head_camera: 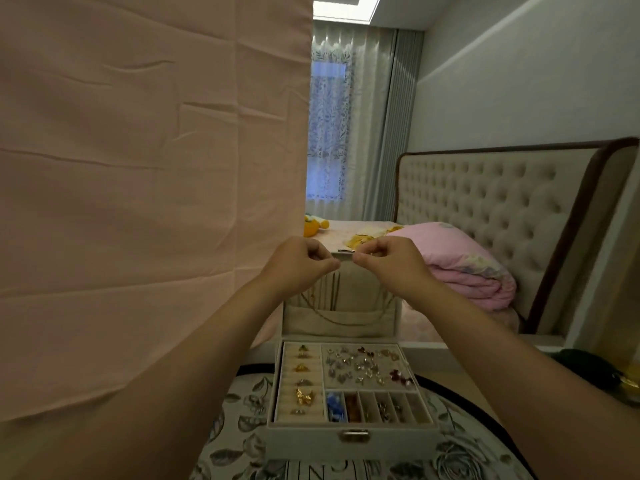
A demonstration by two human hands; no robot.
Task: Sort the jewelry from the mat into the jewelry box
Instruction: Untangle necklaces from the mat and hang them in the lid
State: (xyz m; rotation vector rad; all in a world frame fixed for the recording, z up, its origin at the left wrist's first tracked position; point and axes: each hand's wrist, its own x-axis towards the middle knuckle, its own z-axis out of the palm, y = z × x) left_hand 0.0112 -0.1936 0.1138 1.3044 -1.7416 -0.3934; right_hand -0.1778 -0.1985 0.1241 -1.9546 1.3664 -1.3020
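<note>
Jewelry box (349, 441) open on floral mat (242, 455), lid (346, 289) upright, thin chain (346, 322) sagging across its lining; left hand (298, 265) and right hand (391, 265) at lid's top edge, fingers (329, 263) pinched closed, seemingly on chain ends: keep it taut, hook it, then release one end at a time.

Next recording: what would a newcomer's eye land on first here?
Most likely the two hands meeting mid-frame: the left hand and right hand pinch what looks like a thin chain at the top edge of the raised lid. Below them the open box on the floral mat shows trays crowded with rings and earrings. A big pink sheet fills the left half.
</note>
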